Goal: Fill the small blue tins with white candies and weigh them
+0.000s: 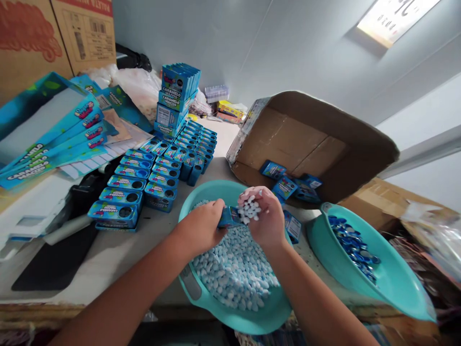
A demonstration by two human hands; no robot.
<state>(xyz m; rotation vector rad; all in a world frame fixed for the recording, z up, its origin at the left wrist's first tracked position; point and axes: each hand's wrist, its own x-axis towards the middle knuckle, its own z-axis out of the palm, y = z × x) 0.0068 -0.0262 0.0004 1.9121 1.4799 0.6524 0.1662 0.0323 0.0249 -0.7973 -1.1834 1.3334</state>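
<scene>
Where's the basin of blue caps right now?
Head view, right side: the basin of blue caps sits right of the candy basin, just below the tipped cardboard box.

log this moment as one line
left hand: holds small blue box | right hand: cupped around candies, at box end | below: teal basin of loose candies

Teal basin, pale-blue candies

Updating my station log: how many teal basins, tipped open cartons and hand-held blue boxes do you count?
Teal basins: 2, the candy basin and the cap basin
Tipped open carton: 1
Small blue box, held by left hand against candies in right hand: 1
Total: 4
</scene>
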